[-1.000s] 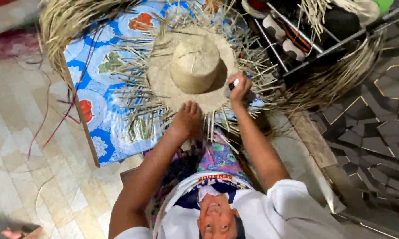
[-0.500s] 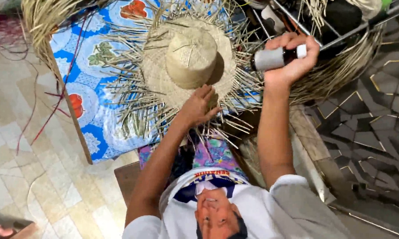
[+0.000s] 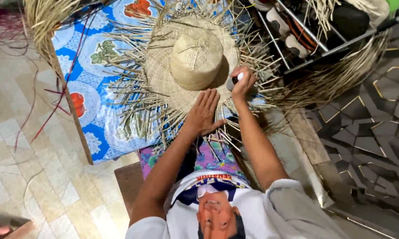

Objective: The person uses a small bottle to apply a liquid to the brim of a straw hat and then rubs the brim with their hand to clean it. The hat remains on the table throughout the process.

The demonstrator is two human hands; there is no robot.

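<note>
A half-woven straw hat with loose strands sticking out all round its brim lies on a blue flowered cloth. My left hand rests flat, fingers together, on the near edge of the brim. My right hand is closed around a small grey bottle, held down against the brim just right of the crown. Only the bottle's pale end shows between my fingers.
A metal rack with shoes stands at the top right, with a straw bundle hanging under it. More straw hangs at the top left. Red strands trail over the pale tiled floor. A brown stool edge is near my lap.
My right hand lifted the bottle up to the right, then brought it back down onto the brim. My left hand stayed on the brim's near edge.
</note>
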